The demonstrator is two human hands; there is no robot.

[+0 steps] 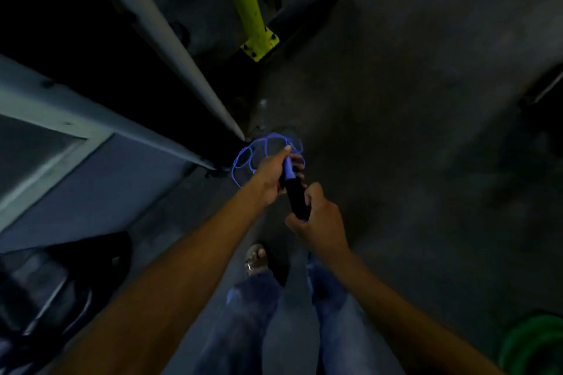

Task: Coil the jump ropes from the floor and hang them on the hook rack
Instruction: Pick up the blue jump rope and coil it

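A thin blue jump rope (248, 155) hangs in loose loops beyond my hands, over the dark floor. Its black handle with a blue end (295, 192) points up and away from me. My left hand (271, 175) grips the upper, blue part of the handle, thumb stretched along it. My right hand (320, 222) grips the lower, black end of the same handle. No hook rack shows in this view.
A grey metal frame (158, 36) of a gym machine slants across the left. A yellow-green post (249, 0) with a bolted foot stands at the top. Green hose-like rings (536, 344) lie at the bottom right. My jeans and sandalled foot (257, 257) are below.
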